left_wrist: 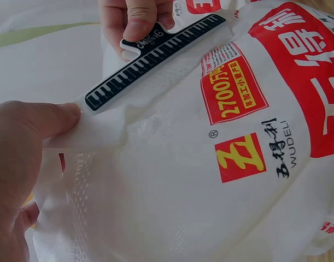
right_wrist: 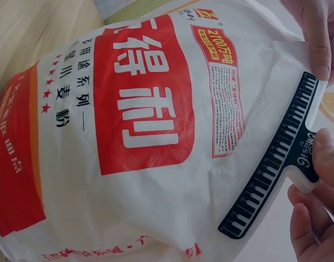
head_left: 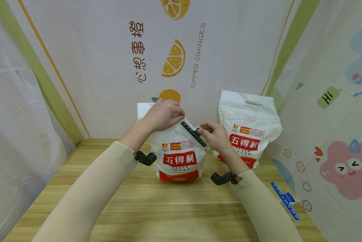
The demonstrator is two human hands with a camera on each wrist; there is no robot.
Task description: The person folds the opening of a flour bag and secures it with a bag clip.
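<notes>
A white flour bag with red print stands upright on the table, its top corner folded over at a slant. Along that fold lies a black sealing clip with a piano-key pattern. My left hand pinches the top edge of the bag, thumb in front, close by the upper end of the clip. The tab of the clip is pinched by my right hand between thumb and fingers. In the right wrist view, the clip runs straight across the folded corner.
A second flour bag with a handle slot stands behind to the right. A blue piano-key clip lies near the right edge of the wooden table. Printed curtains enclose the back and sides.
</notes>
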